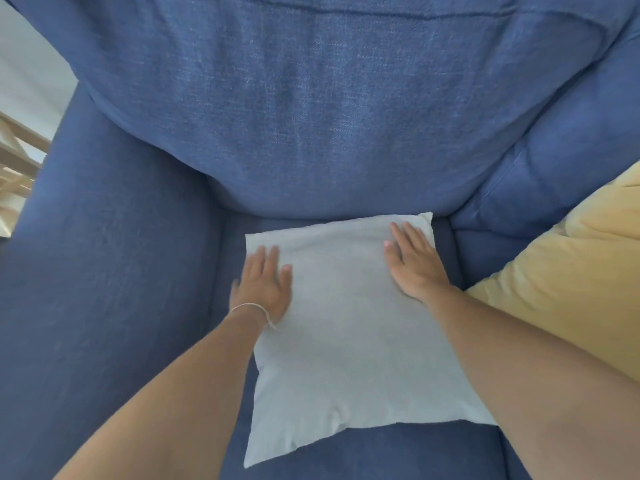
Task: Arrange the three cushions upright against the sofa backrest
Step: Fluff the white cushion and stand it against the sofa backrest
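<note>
So the pale grey cushion (346, 327) is a plain square one, soft woven fabric, no pattern or piping that I can make out, a bit rumpled near its bottom edge and with slightly pointy corners. It's lying flat on the seat of the blue sofa (114, 271), roughly centred, its far edge tucked right up to where the seat meets the backrest (329, 116), so it's not upright at this point. Both hands are on top of it, near the far end: the left hand (264, 286) sits on the cushion's left edge, partly hanging over onto the seat, and the right hand (414, 263) is close to the far right corner. Neither is actually gripping anything; both palms are flat down with the fingers stretched out and loosely together, just pressing on the fabric. The left one looks a little motion-blurred. Both forearms come in from the bottom of the frame, bare, angled inward toward the cushion, and the right forearm crosses over the cushion's right edge. There's a thin string bracelet (252, 311) on the left wrist. Off to the right, a yellow cushion (568, 282) is leaning on the seat next to the right arm, partly cut off by the frame.
</note>
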The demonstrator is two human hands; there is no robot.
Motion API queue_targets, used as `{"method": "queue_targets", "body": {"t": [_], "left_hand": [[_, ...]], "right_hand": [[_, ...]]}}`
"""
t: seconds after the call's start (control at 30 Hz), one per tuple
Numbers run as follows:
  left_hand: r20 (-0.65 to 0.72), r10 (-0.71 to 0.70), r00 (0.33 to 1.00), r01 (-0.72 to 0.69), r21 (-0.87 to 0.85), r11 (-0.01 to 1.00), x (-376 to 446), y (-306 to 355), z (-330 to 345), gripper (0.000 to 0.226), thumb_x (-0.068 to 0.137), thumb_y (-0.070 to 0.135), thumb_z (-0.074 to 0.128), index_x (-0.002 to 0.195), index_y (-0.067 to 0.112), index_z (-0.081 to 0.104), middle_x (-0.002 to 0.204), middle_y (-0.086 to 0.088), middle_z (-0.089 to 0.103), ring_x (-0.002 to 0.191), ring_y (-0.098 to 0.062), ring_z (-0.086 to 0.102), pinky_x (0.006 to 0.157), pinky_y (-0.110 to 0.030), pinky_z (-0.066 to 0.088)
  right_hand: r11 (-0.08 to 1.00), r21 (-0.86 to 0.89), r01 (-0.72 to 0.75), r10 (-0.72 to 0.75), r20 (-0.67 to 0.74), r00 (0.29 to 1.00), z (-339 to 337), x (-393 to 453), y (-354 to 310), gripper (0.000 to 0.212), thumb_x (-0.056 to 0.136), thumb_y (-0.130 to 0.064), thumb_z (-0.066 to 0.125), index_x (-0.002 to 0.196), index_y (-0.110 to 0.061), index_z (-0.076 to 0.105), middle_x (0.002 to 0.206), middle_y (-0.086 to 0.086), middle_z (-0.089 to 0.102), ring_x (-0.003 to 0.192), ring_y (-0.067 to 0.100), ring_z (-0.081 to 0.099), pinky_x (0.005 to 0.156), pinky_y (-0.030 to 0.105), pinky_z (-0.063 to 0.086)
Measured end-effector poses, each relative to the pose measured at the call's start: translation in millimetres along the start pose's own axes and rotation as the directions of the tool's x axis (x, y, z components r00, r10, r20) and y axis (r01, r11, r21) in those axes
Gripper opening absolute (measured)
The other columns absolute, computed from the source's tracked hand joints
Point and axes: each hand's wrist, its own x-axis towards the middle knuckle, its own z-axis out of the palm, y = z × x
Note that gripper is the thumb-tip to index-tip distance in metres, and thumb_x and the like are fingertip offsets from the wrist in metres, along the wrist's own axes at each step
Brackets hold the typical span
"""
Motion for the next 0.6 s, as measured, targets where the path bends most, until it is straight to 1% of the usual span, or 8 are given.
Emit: {"method": "queue_targets", "body": {"t": [0.07, 0.13, 0.2, 0.27, 0.33, 0.43, 0.53, 0.6], "left_hand": [[0.11, -0.164, 0.98, 0.168, -0.027, 0.985, 1, -13, -2, 0.071, 0.099, 0.058, 0.011, 0.161, 0.027, -0.003, 0.171, 0.004, -0.005, 0.157, -0.022, -0.003, 0.124, -0.052, 0.014], [0.123, -0.171, 0.978, 0.173, -0.008, 0.985, 0, -13, -11, 0.073, 0.1, 0.055, 0.015, 0.161, 0.019, -0.003, 0.171, -0.003, -0.003, 0.157, -0.025, -0.002, 0.124, -0.049, 0.016], [0.009, -0.043, 0.999, 0.043, -0.023, 0.999, -5, -7, -26, 0.072, 0.099, 0.051, 0.026, 0.158, 0.012, 0.01, 0.167, -0.01, 0.01, 0.155, -0.031, 0.007, 0.121, -0.048, 0.024], [-0.05, 0.137, 0.989, -0.14, -0.068, 0.988, -20, 2, -41, 0.081, 0.095, 0.058, 0.039, 0.158, 0.013, 0.014, 0.166, -0.009, 0.013, 0.155, -0.03, 0.01, 0.122, -0.045, 0.023], [0.053, 0.287, 0.956, -0.283, -0.076, 0.956, -46, 13, -46, 0.11, 0.083, 0.073, 0.053, 0.161, 0.017, 0.0, 0.17, 0.0, -0.004, 0.157, -0.019, -0.005, 0.127, -0.037, 0.009], [0.249, 0.388, 0.887, -0.41, 0.041, 0.911, -87, 19, -39, 0.153, 0.052, 0.088, 0.066, 0.155, 0.026, -0.028, 0.164, 0.007, -0.033, 0.151, -0.012, -0.028, 0.125, -0.032, -0.004], [0.343, 0.356, 0.87, -0.433, 0.182, 0.883, -107, -1, -20, 0.167, 0.039, 0.085, 0.073, 0.146, 0.028, -0.043, 0.156, 0.004, -0.047, 0.147, -0.015, -0.038, 0.125, -0.036, -0.008], [0.352, 0.298, 0.887, -0.394, 0.244, 0.886, -114, -17, -7, 0.169, 0.038, 0.083, 0.073, 0.143, 0.028, -0.046, 0.154, 0.002, -0.051, 0.145, -0.016, -0.042, 0.126, -0.041, -0.008]], "right_hand": [[0.998, 0.03, -0.05, 0.05, 0.024, 0.998, 0, 1, 0, 0.066, 0.102, -0.058, 0.012, 0.163, -0.033, 0.006, 0.171, -0.01, -0.006, 0.156, 0.008, -0.012, 0.127, 0.039, -0.002], [0.997, 0.057, -0.049, 0.049, -0.013, 0.999, -2, -3, -6, 0.065, 0.103, -0.055, 0.014, 0.162, -0.031, 0.007, 0.171, -0.007, -0.007, 0.156, 0.012, -0.012, 0.126, 0.045, -0.001], [0.994, 0.093, 0.052, -0.036, -0.162, 0.986, -4, -17, -6, 0.065, 0.104, -0.052, 0.025, 0.162, -0.025, 0.016, 0.172, 0.001, 0.0, 0.157, 0.019, -0.005, 0.126, 0.048, -0.001], [0.963, 0.07, 0.261, -0.236, -0.255, 0.938, -4, -42, 7, 0.071, 0.1, -0.057, 0.038, 0.161, -0.022, 0.024, 0.171, 0.004, 0.007, 0.158, 0.022, 0.0, 0.127, 0.046, 0.0], [0.91, -0.012, 0.414, -0.409, -0.18, 0.895, 1, -68, 31, 0.084, 0.093, -0.069, 0.039, 0.161, -0.023, 0.022, 0.172, 0.002, 0.004, 0.158, 0.02, -0.002, 0.127, 0.048, 0.005], [0.902, -0.085, 0.424, -0.423, 0.022, 0.906, 2, -96, 66, 0.109, 0.081, -0.087, 0.04, 0.163, -0.028, 0.0, 0.17, -0.006, -0.016, 0.155, 0.01, -0.017, 0.127, 0.047, 0.007], [0.883, -0.182, 0.433, -0.385, 0.245, 0.889, -3, -113, 83, 0.137, 0.063, -0.098, 0.048, 0.157, -0.029, -0.024, 0.16, -0.01, -0.042, 0.149, 0.007, -0.034, 0.127, 0.038, -0.007], [0.857, -0.238, 0.456, -0.373, 0.323, 0.87, -5, -115, 86, 0.15, 0.053, -0.1, 0.053, 0.152, -0.029, -0.034, 0.156, -0.008, -0.048, 0.147, 0.01, -0.039, 0.126, 0.037, -0.009]]}}
